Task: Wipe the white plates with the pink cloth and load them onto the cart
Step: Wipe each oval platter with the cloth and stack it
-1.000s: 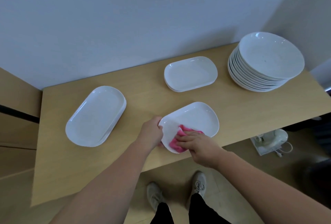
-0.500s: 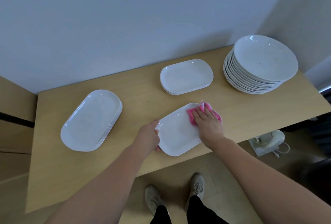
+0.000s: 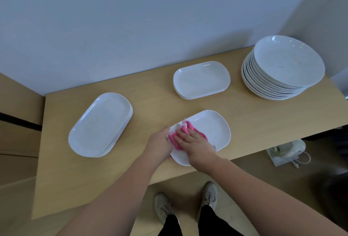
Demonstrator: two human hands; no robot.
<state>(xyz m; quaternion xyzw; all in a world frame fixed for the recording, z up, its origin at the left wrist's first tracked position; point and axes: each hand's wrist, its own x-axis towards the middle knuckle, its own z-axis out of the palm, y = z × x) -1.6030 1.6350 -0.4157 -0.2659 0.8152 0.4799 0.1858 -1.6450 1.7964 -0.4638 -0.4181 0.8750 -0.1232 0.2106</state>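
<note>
A white rounded-rectangle plate (image 3: pixel 212 128) lies near the front edge of the wooden table (image 3: pixel 150 107). My left hand (image 3: pixel 159 144) grips the plate's left rim. My right hand (image 3: pixel 195 141) presses the pink cloth (image 3: pixel 185 129) flat onto the plate's left half, fingers straight and pointing left. Behind it sits a small stack of similar plates (image 3: pixel 201 80). To the left lies a stack of long oval plates (image 3: pixel 100 124). A tall stack of round plates (image 3: pixel 282 68) stands at the back right. No cart is in view.
A wall runs behind the table, with a corner at the right. Wooden cabinets (image 3: pixel 17 122) stand to the left. A white device with a cable (image 3: pixel 288 151) lies on the floor under the table's right end. My shoes (image 3: pixel 209 196) are below the front edge.
My right hand swept the cloth from the plate's near left end to its far right end, then back to the left half. My left hand kept hold of the rim.
</note>
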